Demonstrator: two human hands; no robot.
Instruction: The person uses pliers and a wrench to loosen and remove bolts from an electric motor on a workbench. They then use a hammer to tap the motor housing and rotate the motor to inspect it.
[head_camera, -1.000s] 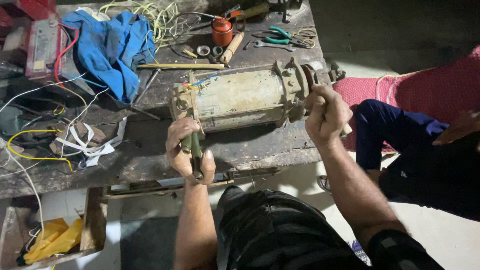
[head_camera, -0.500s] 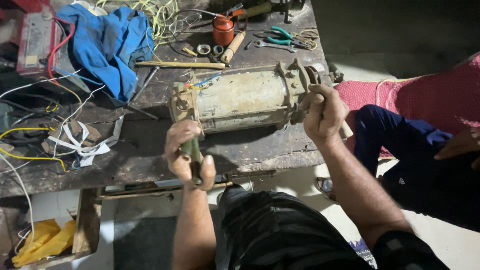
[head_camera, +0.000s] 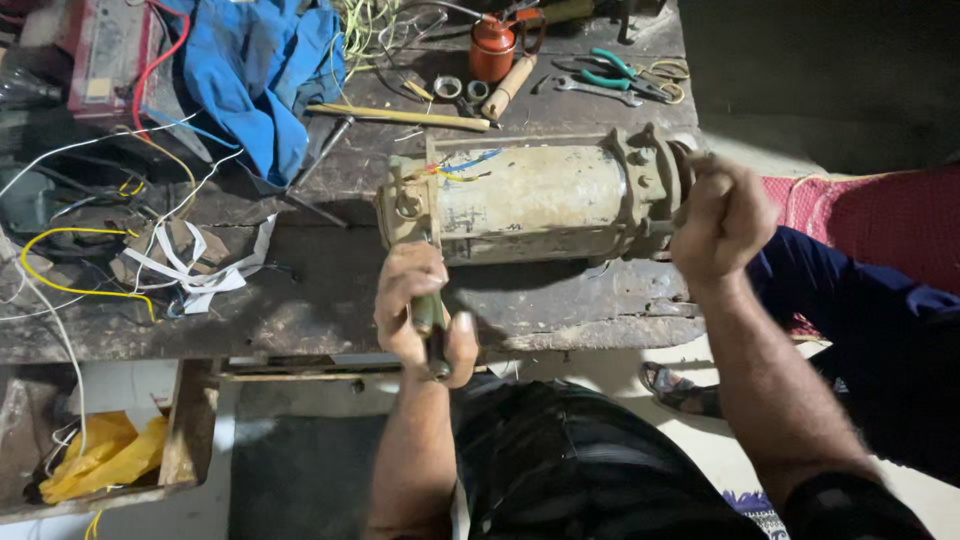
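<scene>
A large cylindrical motor housing (head_camera: 540, 195), pale and rust-stained, lies on its side on the dark, worn worktop (head_camera: 300, 300), close to the near edge. The left hand (head_camera: 420, 310) sits just in front of the housing's left end, its fingers (head_camera: 405, 275) wrapped tight around the dark green handle of a screwdriver (head_camera: 430, 330) whose shaft runs up toward that end, though the tip is hidden behind the hand. The right hand (head_camera: 722, 215) is closed in a fist against the housing's right end, at the flanged cap; its fingers are curled shut, and what they grip there cannot be made out. Behind the housing lie a long yellow-handled tool (head_camera: 400, 115), a wooden handle (head_camera: 508, 88), a red oil can (head_camera: 492, 48) and green-handled pliers (head_camera: 615, 70). Behind and to the left of the housing a blue cloth (head_camera: 255, 70) is bunched up, and farther left loose wires (head_camera: 70, 240) in yellow, white and red tangle across the worktop. To the right of the housing another person's leg in dark blue (head_camera: 850, 300) shows, beside red fabric (head_camera: 880, 220)
</scene>
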